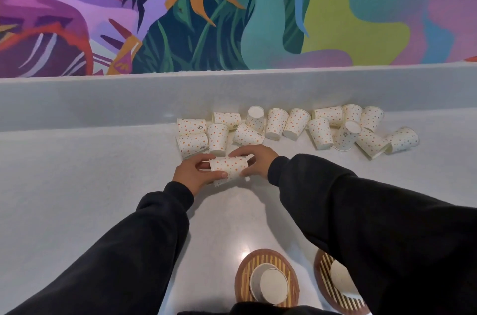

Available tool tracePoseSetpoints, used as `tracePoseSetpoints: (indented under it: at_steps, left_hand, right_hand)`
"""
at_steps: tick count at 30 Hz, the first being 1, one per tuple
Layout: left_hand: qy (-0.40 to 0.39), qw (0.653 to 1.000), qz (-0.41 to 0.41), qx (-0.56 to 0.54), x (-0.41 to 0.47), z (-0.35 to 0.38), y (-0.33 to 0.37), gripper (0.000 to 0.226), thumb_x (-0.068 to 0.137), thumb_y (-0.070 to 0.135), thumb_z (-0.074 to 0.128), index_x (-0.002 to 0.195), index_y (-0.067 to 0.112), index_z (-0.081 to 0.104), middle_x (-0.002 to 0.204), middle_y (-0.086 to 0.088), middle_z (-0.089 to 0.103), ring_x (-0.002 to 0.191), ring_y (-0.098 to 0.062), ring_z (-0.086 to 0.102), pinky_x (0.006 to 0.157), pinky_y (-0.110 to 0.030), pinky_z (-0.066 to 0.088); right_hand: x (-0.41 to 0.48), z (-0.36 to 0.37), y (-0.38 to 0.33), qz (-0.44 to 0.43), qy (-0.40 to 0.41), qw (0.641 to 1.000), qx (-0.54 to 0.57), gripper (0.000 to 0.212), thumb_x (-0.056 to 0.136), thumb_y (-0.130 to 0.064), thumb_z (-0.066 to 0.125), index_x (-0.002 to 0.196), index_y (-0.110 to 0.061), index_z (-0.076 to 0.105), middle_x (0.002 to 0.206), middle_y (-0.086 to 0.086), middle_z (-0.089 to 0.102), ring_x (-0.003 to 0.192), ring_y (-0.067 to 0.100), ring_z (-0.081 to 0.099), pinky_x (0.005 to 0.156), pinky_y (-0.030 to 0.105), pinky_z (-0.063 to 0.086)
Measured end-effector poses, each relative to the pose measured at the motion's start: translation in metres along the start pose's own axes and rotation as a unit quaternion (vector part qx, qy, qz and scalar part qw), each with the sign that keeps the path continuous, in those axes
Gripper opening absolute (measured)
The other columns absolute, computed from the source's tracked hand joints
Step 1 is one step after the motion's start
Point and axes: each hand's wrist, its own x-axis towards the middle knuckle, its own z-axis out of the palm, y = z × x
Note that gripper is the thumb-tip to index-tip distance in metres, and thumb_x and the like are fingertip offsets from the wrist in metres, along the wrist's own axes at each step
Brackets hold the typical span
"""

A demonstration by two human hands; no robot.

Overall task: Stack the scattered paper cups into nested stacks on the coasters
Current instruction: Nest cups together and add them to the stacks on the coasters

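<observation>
Several white paper cups with orange and blue dots [277, 124] lie scattered in a row along the back of the grey counter. Both hands hold one dotted cup [231, 167] sideways just in front of that row. My left hand [195, 172] grips its wider end and my right hand [254, 161] closes over its base end. Near the front edge lie two round striped wooden coasters. The left coaster [290, 273] carries an upside-down nested cup stack [268, 285]. The right coaster [324, 276] bears another cup [340, 279], partly hidden by my right sleeve.
A raised grey ledge [129, 100] runs behind the cups, with a colourful mural wall above it. Bare counter [77, 172] spreads to the left of my arms. My dark sleeves cover much of the near counter.
</observation>
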Motion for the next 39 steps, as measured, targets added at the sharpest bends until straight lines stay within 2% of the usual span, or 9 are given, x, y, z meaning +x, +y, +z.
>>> tracePoseSetpoints:
  at_steps: [4, 7, 12, 15, 21, 24, 28, 34, 39]
  left_hand:
    - [0.004, 0.996, -0.012, -0.086, 0.001, -0.001, 0.005, 0.045, 0.071, 0.017, 0.093, 0.111, 0.023, 0.073, 0.111, -0.004, 0.075, 0.102, -0.026, 0.073, 0.083, -0.048, 0.063]
    - [0.042, 0.992, -0.019, -0.116, 0.006, -0.005, 0.005, 0.053, 0.074, 0.023, 0.092, 0.122, 0.018, 0.071, 0.114, -0.004, 0.074, 0.102, -0.026, 0.073, 0.083, -0.046, 0.064]
    - [0.060, 0.986, -0.039, -0.151, 0.006, -0.008, -0.002, 0.051, 0.079, 0.022, 0.088, 0.125, 0.017, 0.068, 0.115, -0.007, 0.074, 0.103, -0.028, 0.073, 0.083, -0.043, 0.063]
    - [0.067, 0.985, -0.053, -0.153, 0.003, -0.006, -0.003, 0.057, 0.081, 0.021, 0.087, 0.130, 0.016, 0.059, 0.117, -0.007, 0.071, 0.105, -0.027, 0.071, 0.075, -0.036, 0.061]
    - [0.073, 0.981, -0.059, -0.167, 0.004, -0.006, 0.000, 0.054, 0.083, 0.019, 0.084, 0.128, 0.014, 0.055, 0.121, -0.009, 0.068, 0.105, -0.027, 0.069, 0.065, -0.027, 0.059]
    - [0.076, 0.981, -0.045, -0.171, 0.006, -0.007, 0.005, 0.054, 0.085, 0.018, 0.083, 0.131, 0.012, 0.056, 0.122, -0.008, 0.068, 0.104, -0.025, 0.069, 0.064, -0.027, 0.060]
    - [0.076, 0.980, -0.030, -0.184, 0.008, -0.011, 0.008, 0.052, 0.083, 0.017, 0.084, 0.129, 0.014, 0.060, 0.123, -0.007, 0.069, 0.108, -0.026, 0.069, 0.076, -0.034, 0.062]
    - [0.053, 0.983, -0.030, -0.176, 0.006, -0.007, 0.010, 0.055, 0.077, 0.020, 0.090, 0.125, 0.016, 0.064, 0.118, -0.006, 0.073, 0.104, -0.026, 0.073, 0.086, -0.046, 0.063]
    - [0.017, 0.987, -0.028, -0.159, 0.000, 0.002, 0.017, 0.052, 0.075, 0.014, 0.090, 0.120, 0.014, 0.064, 0.113, -0.007, 0.075, 0.099, -0.027, 0.075, 0.079, -0.040, 0.064]
  right_hand:
    - [0.005, -0.010, 0.001, 0.030, 0.047, 0.996, 0.064, 0.072, 0.075, -0.024, 0.091, 0.138, -0.028, 0.057, 0.129, -0.004, 0.056, 0.110, 0.020, 0.056, 0.099, 0.037, 0.052]
    - [0.017, -0.017, 0.007, 0.083, 0.136, 0.986, -0.042, 0.082, 0.070, -0.033, 0.092, 0.140, -0.024, 0.051, 0.136, 0.000, 0.050, 0.119, 0.021, 0.053, 0.104, 0.036, 0.046]
    - [0.028, -0.013, 0.010, 0.155, 0.140, 0.970, -0.128, 0.068, 0.082, -0.029, 0.081, 0.140, -0.020, 0.047, 0.140, 0.009, 0.046, 0.125, 0.031, 0.052, 0.109, 0.044, 0.046]
    - [0.031, -0.009, 0.012, 0.168, 0.146, 0.970, -0.101, 0.054, 0.089, -0.030, 0.073, 0.136, -0.018, 0.048, 0.137, 0.010, 0.051, 0.120, 0.031, 0.057, 0.104, 0.041, 0.049]
    - [0.020, -0.012, 0.011, 0.141, 0.156, 0.977, -0.039, 0.024, 0.100, -0.023, 0.059, 0.118, -0.025, 0.044, 0.101, -0.008, 0.050, 0.092, 0.015, 0.050, 0.089, 0.031, 0.040]
    - [0.016, -0.021, 0.011, 0.154, 0.149, 0.977, -0.022, 0.038, 0.088, -0.021, 0.072, 0.117, -0.022, 0.047, 0.119, 0.003, 0.056, 0.099, 0.021, 0.053, 0.087, 0.031, 0.047]
    - [0.008, -0.034, 0.010, 0.137, 0.125, 0.983, 0.010, 0.051, 0.079, -0.008, 0.080, 0.121, -0.021, 0.056, 0.125, 0.003, 0.061, 0.103, 0.022, 0.055, 0.090, 0.032, 0.050]
    - [-0.005, -0.038, 0.008, 0.063, 0.125, 0.990, 0.023, 0.052, 0.073, -0.006, 0.087, 0.116, -0.025, 0.065, 0.116, -0.007, 0.064, 0.106, 0.021, 0.061, 0.095, 0.041, 0.055]
    - [-0.007, -0.028, -0.005, 0.010, 0.086, 0.995, 0.055, 0.052, 0.075, 0.002, 0.084, 0.118, -0.024, 0.071, 0.118, -0.007, 0.067, 0.101, 0.017, 0.064, 0.087, 0.032, 0.058]
